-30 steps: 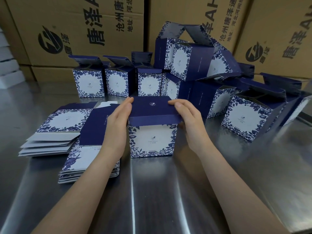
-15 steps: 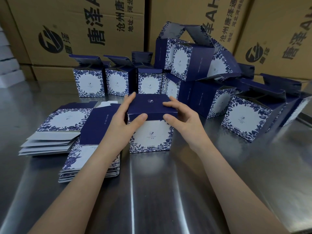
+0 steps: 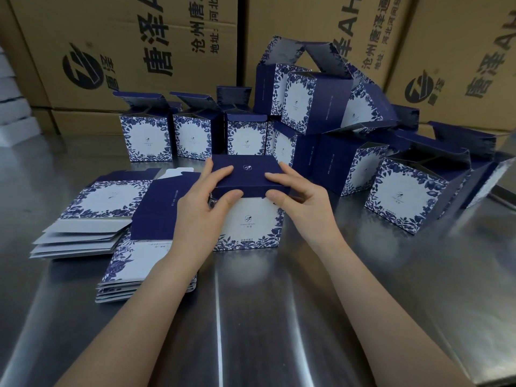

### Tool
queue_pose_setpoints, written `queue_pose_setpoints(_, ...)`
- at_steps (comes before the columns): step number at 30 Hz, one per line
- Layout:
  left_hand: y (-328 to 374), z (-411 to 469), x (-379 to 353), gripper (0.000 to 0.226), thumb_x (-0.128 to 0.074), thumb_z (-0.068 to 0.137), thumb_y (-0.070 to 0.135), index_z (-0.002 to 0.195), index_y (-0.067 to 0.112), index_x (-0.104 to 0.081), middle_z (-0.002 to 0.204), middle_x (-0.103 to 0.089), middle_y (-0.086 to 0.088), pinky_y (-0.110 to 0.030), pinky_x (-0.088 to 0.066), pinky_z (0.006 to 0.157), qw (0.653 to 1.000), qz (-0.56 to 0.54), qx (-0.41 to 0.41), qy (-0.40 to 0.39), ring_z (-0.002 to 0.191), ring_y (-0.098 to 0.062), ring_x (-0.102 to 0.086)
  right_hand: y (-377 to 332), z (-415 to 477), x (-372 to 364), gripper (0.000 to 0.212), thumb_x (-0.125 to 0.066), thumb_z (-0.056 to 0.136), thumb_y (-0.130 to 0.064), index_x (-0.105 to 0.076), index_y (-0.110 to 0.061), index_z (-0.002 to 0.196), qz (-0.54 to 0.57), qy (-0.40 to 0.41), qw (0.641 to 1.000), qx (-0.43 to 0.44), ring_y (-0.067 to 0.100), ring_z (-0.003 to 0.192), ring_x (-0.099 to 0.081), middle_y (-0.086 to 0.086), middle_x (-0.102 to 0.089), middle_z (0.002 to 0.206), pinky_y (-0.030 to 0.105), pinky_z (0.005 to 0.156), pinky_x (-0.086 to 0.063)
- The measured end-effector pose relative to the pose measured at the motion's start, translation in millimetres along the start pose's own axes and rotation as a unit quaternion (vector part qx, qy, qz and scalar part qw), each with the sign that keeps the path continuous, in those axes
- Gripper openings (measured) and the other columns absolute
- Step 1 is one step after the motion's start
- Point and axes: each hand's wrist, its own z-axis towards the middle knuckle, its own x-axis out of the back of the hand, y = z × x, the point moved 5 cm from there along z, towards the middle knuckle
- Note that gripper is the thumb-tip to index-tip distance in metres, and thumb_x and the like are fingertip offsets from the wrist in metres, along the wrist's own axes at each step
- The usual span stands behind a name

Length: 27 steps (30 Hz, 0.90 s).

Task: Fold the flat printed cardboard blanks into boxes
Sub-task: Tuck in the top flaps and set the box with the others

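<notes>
A second ago the lid (image 3: 245, 171) of my box (image 3: 251, 222) was tipped forward, its front edge drooping over the printed face; now it lies flat on top. My left hand (image 3: 195, 216) and right hand (image 3: 305, 208) have moved from the lid's sides to its front edge, pinching it there, forefingers on top and thumbs (image 3: 233, 196) just beneath.

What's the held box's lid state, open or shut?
Down, not tucked: lid lies flat, its front flap hanging outside the box.

Reflective stainless-steel table (image 3: 251, 317); behind it, large brown corrugated shipping cartons (image 3: 139, 51) printed in black; white stacked slabs (image 3: 11, 107) far left.
</notes>
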Motion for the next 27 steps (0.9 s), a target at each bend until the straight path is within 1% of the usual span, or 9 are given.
queue_pose_setpoints(2, -2, 0, -1, 0.043, -0.067, 0.092, 0.022, 0.132, 0.033, -0.057, 0.158, -0.033, 0.006, 0.002, -0.038, 0.079, 1.000, -0.011, 0.002, 0.001, 0.086, 0.034, -0.046, 0, 0, 0, 0.036, -0.076, 0.083, -0.012, -0.073, -0.040, 0.104, -0.001, -0.002, 1.000, 0.004, 0.003, 0.138, -0.041, 0.002, -0.048, 0.147, 0.045, 0.110, -0.041)
queue_pose_setpoints(5, -2, 0, -1, 0.047, -0.066, 0.093, 0.021, 0.137, 0.031, -0.052, 0.157, -0.036, 0.008, 0.003, -0.036, 0.081, 1.000, -0.016, 0.003, 0.007, 0.102, 0.033, -0.043, 0, 0, 0, 0.034, -0.076, 0.084, -0.017, -0.072, -0.043, 0.106, -0.014, -0.006, 1.000, 0.014, 0.003, 0.138, -0.040, -0.001, -0.048, 0.147, 0.046, 0.111, -0.040)
queue_pose_setpoints(8, -3, 0, 1, 0.045, -0.067, 0.092, 0.021, 0.132, 0.035, -0.051, 0.153, -0.042, 0.011, 0.000, -0.038, 0.086, 0.999, -0.038, 0.011, 0.016, 0.113, 0.025, -0.044, -1, 0, 2, 0.033, -0.075, 0.084, -0.020, -0.072, -0.042, 0.106, -0.025, -0.005, 0.999, 0.019, 0.004, 0.137, -0.042, -0.003, -0.049, 0.146, 0.046, 0.110, -0.040)
queue_pose_setpoints(13, -4, -2, 1, 0.040, -0.068, 0.092, 0.018, 0.126, 0.035, -0.056, 0.153, -0.042, 0.011, -0.032, -0.044, 0.108, 0.995, -0.092, 0.034, 0.027, 0.130, 0.003, -0.047, -2, 0, 2, 0.032, -0.075, 0.085, -0.016, -0.071, -0.041, 0.105, -0.041, 0.004, 0.999, 0.034, -0.001, 0.131, -0.046, -0.006, -0.050, 0.143, 0.045, 0.107, -0.044)
queue_pose_setpoints(16, 0, -4, -2, 0.041, -0.065, 0.094, 0.017, 0.130, 0.036, -0.057, 0.156, -0.037, 0.011, -0.022, -0.044, 0.104, 0.996, -0.084, 0.021, 0.021, 0.123, 0.018, -0.044, -5, -1, 1, 0.032, -0.073, 0.086, -0.016, -0.069, -0.040, 0.106, -0.046, -0.001, 0.997, 0.060, 0.002, 0.132, -0.046, -0.008, -0.051, 0.143, 0.038, 0.102, -0.049)
queue_pose_setpoints(18, 2, -5, -5, 0.038, -0.063, 0.095, 0.015, 0.128, 0.034, -0.060, 0.158, -0.032, 0.007, -0.004, -0.041, 0.088, 0.998, -0.069, 0.004, 0.015, 0.107, 0.031, -0.043, -6, -2, 1, 0.030, -0.071, 0.088, -0.017, -0.069, -0.040, 0.108, -0.042, -0.006, 0.997, 0.065, 0.003, 0.132, -0.047, -0.010, -0.054, 0.140, 0.038, 0.100, -0.049)
queue_pose_setpoints(20, 2, -5, -7, 0.031, -0.061, 0.095, 0.013, 0.120, 0.031, -0.064, 0.159, -0.030, 0.002, -0.001, -0.038, 0.077, 0.998, -0.055, 0.000, 0.011, 0.101, 0.036, -0.040, -6, -1, 1, 0.030, -0.069, 0.090, -0.012, -0.070, -0.035, 0.108, -0.023, -0.002, 0.998, 0.062, 0.006, 0.128, -0.052, -0.009, -0.059, 0.135, 0.038, 0.096, -0.052)
queue_pose_setpoints(23, 2, -3, -7, 0.028, -0.062, 0.095, 0.012, 0.112, 0.033, -0.068, 0.158, -0.031, 0.001, -0.001, -0.037, 0.080, 0.998, -0.058, 0.002, 0.008, 0.111, 0.036, -0.033, -9, -2, 0, 0.029, -0.067, 0.089, -0.003, -0.073, -0.028, 0.101, 0.010, 0.010, 0.998, 0.057, 0.005, 0.115, -0.060, -0.005, -0.062, 0.128, 0.022, 0.080, -0.053)
queue_pose_setpoints(27, 5, -3, -5, 0.027, -0.066, 0.092, 0.012, 0.102, 0.037, -0.071, 0.157, -0.035, 0.001, 0.000, -0.034, 0.087, 0.997, -0.069, 0.005, 0.021, 0.113, 0.035, -0.032, -12, -2, -1, 0.030, -0.067, 0.088, 0.001, -0.073, -0.027, 0.096, 0.019, 0.013, 0.999, 0.047, 0.000, 0.105, -0.062, -0.006, -0.063, 0.122, 0.020, 0.077, -0.053)
